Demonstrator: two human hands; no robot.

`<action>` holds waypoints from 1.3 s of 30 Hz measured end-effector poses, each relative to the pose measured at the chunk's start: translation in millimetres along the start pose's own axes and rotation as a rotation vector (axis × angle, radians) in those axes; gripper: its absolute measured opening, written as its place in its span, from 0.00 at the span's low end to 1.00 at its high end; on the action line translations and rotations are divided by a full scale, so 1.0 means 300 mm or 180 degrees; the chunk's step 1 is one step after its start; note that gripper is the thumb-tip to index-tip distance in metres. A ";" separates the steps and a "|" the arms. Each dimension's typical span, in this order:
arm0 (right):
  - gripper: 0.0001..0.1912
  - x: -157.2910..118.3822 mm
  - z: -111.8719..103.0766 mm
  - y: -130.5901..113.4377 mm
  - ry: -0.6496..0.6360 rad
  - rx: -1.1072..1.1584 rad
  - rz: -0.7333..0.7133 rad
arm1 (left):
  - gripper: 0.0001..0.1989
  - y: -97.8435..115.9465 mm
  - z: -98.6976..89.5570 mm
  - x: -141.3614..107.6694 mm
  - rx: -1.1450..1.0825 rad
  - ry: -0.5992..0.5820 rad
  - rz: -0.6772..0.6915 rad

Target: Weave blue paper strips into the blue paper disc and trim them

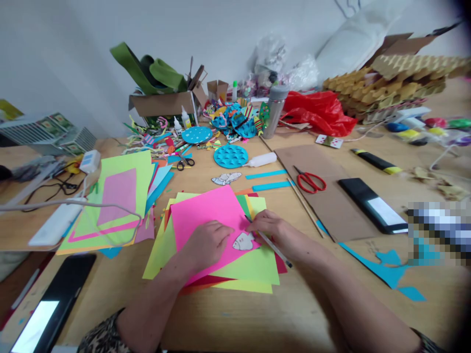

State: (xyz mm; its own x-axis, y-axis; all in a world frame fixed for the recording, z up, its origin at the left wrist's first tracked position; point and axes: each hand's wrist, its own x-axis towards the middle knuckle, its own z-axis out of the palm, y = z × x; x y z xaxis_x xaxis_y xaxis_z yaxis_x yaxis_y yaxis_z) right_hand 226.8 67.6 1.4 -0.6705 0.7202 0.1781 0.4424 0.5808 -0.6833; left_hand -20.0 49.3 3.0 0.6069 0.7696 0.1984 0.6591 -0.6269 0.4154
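Note:
A bright pink sheet point(209, 211) lies on top of a stack of coloured papers point(243, 274). My left hand point(206, 243) rests on the pink sheet, its fingers stretched out and lying flat. A small white fish cutout point(243, 241) sits on the pink sheet between my hands. My right hand point(274, 230) holds a pen point(276, 251) that slants across it, with the fingertips close to the fish's tail. Behind the stack lies another paper cutout point(226, 179).
Red-handled scissors point(311, 182) and a phone point(371, 206) lie on brown cardboard point(331, 196) to the right. A white glue bottle point(262, 159), blue discs point(230, 156) and a steel flask point(275, 113) stand or lie farther back. Another phone point(55, 304) is at left.

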 end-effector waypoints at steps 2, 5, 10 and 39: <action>0.15 0.000 0.001 0.001 0.0021 0.0006 0.0012 | 0.12 0.004 -0.004 0.001 -0.0029 -0.0039 -0.0027; 0.14 0.001 0.001 0.000 0.0076 0.0088 0.0005 | 0.12 0.007 -0.008 0.002 -0.0054 -0.0078 -0.0042; 0.14 0.006 -0.001 -0.009 0.0073 -0.0069 -0.0012 | 0.11 0.005 -0.004 -0.001 -0.0062 -0.0041 -0.0025; 0.11 0.353 -0.073 0.102 0.1317 -0.0751 0.0112 | 0.06 0.021 0.017 0.005 -0.0332 0.0290 -0.1054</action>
State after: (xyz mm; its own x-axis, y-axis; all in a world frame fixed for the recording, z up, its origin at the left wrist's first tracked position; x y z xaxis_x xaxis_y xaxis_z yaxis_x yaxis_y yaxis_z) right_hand 182.4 170.0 15.0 -0.3804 0.8039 0.4573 0.6159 0.5891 -0.5232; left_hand -12.6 45.8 1.5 0.3229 0.9395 0.1141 0.7617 -0.3295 0.5579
